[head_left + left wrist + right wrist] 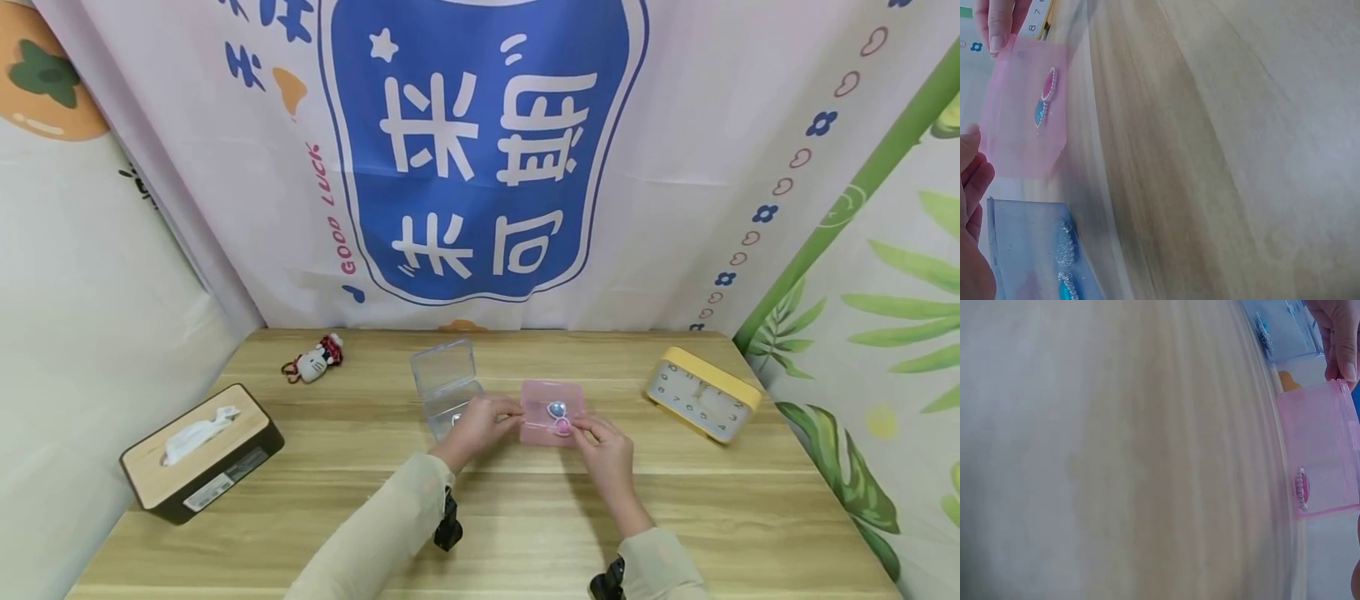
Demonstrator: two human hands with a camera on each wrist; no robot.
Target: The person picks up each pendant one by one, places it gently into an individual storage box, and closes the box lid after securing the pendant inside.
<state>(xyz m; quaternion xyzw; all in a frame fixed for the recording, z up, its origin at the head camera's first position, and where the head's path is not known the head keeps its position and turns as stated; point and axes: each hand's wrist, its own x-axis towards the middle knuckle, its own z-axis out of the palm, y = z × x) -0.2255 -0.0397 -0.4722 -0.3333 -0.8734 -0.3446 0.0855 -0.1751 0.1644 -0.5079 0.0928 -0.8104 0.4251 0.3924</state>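
A translucent pink plastic box [534,433] sits between the two hands. It holds a blue and a pink gem ornament [557,409], each rimmed with small beads. My left hand [480,429] pinches the box's left edge, thumb and fingertips at the corner in the right wrist view. At the opposite side, my right hand [606,454] pinches the right edge, close beside the pink gem. Just left of it stands a clear bluish plastic box [444,368], lid raised. Beaded gem ornaments [1065,250] lie inside that one, partly hidden behind the left hand in the head view.
A yellow alarm clock [701,396] stands to the right. On the left are a tissue box [202,450] with a wooden top and, farther back, a small plush cat charm [315,360]. A printed curtain [480,150] hangs behind the wooden table [510,533].
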